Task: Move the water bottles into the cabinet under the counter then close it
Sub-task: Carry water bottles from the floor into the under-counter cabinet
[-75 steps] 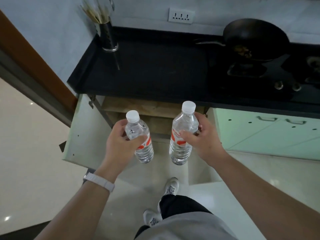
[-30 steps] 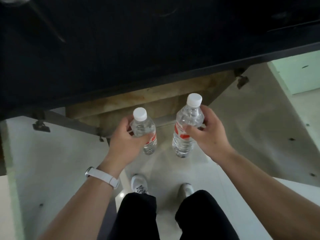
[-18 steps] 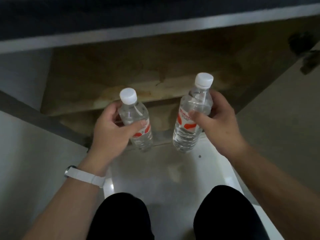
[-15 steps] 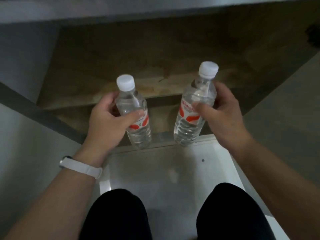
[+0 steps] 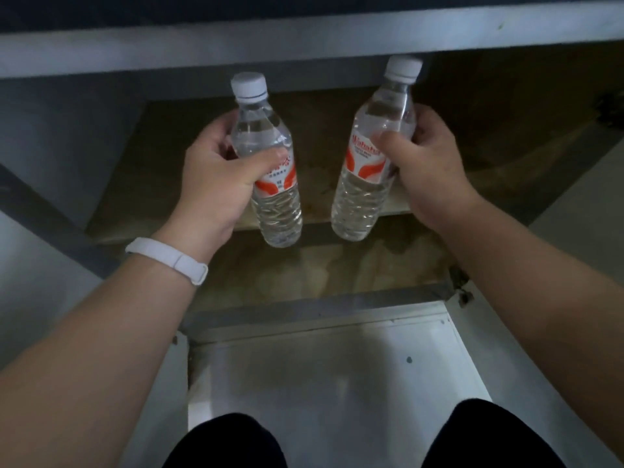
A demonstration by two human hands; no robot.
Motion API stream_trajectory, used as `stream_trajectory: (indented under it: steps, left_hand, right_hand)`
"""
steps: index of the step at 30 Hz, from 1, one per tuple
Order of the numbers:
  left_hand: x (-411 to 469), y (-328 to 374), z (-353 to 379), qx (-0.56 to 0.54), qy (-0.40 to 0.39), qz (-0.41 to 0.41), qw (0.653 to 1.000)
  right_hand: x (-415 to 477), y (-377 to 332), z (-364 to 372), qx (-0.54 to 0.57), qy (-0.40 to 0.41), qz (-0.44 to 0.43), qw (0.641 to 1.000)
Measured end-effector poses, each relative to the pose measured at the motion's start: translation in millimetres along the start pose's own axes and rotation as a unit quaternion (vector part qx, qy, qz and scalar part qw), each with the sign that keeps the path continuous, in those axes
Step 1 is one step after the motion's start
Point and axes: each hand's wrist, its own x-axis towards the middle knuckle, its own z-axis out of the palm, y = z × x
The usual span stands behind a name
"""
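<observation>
- The left hand [image 5: 216, 177] is wrapping thumb and fingers around the left bottle [image 5: 266, 160], gripping at the label.
- The right hand [image 5: 429, 170] is clasping the right bottle [image 5: 371, 153] the same way, likely so both go in together.
- Both bottles are hanging capped and nearly upright over the shelf [image 5: 320, 130] edge, inside the open cabinet [image 5: 337, 268], not yet set down.
- The doors are standing open.
</observation>
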Motion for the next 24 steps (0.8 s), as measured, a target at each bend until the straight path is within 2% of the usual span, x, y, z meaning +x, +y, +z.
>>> stream_trajectory:
  steps: [7, 16, 20, 24]
  left_hand:
    - [31.4, -10.4, 15.9, 0.004, 0.02, -0.007, 1.0]
    - [42.6, -30.2, 25.2, 0.012, 0.025, 0.014, 1.0]
    - [35.5, -40.3, 23.5, 0.053, 0.027, 0.022, 0.998]
    - [24.6, -65.7, 26.2, 0.12, 0.039, -0.022, 0.992]
  right_hand:
    - [38.4, 11.6, 0.7, -0.026, 0.021, -0.002, 0.999]
    - [53.5, 33.5, 6.8, -0.04, -0.001, 0.01, 0.999]
    - [43.3, 55.4, 7.8, -0.128, 0.001, 0.026, 0.991]
    - [28.4, 81.2, 11.2, -0.218, 0.029, 0.054, 0.974]
